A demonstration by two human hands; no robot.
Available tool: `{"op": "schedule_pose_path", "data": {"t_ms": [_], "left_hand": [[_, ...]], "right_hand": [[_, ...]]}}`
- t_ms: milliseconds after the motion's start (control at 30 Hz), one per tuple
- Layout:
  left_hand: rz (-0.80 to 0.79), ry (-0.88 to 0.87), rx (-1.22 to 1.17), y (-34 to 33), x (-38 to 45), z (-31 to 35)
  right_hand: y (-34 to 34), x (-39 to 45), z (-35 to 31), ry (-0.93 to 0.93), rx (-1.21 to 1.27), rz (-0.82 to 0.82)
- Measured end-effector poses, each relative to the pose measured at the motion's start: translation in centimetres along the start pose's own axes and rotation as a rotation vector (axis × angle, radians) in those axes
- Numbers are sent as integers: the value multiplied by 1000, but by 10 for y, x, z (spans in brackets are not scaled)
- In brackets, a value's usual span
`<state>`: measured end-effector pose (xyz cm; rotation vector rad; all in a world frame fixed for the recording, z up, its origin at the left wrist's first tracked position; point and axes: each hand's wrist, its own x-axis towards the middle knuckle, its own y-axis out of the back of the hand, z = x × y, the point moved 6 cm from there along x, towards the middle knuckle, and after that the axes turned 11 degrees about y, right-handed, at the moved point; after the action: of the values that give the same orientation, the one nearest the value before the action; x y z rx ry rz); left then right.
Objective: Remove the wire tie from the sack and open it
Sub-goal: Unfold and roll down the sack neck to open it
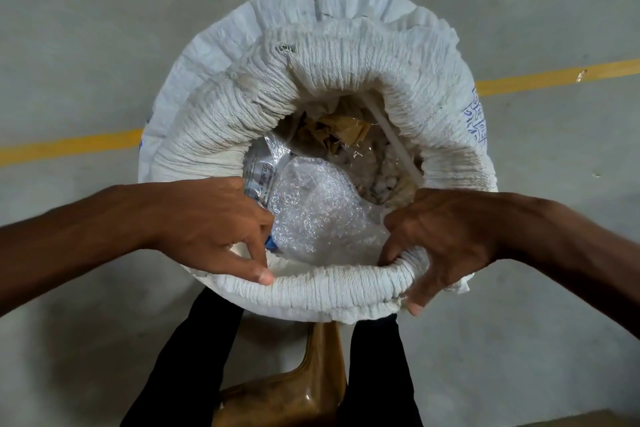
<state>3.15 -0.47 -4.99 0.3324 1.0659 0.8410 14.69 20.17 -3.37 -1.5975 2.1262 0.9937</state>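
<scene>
A large white woven sack point(346, 55) stands upright on the floor with its mouth wide open and its top rolled down into a thick crinkled rim point(329, 295). Inside lie bubble wrap point(318, 215), a clear printed plastic bag point(263, 173), brown paper scraps point(339, 130) and a white stick point(391, 135). My left hand point(214, 225) pinches the near rim on the left, thumb on top of the roll. My right hand point(446, 239) grips the near rim on the right, fingers curled over it. No wire tie is visible.
The sack stands on a grey concrete floor with a yellow painted line point(554, 76) running behind it. My dark-trousered legs point(194, 357) straddle a brown plastic stool point(304, 388) just below the sack.
</scene>
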Motion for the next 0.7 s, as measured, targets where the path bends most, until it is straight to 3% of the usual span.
{"op": "schedule_pose_path", "data": {"t_ms": [133,500,600,700], "left_hand": [[4,-26,16,0,3,18],[-97,171,-170,-10,13,31],[-34,235,-151,-3,18,23],[66,348,-265,10,20,9]], "right_hand": [[-6,-2,-3,17,-12,-5],[-8,-15,-7,-63,46,-14],[1,-18,-4,-102,-46,81],[13,-21,5,-128,-39,322]]}}
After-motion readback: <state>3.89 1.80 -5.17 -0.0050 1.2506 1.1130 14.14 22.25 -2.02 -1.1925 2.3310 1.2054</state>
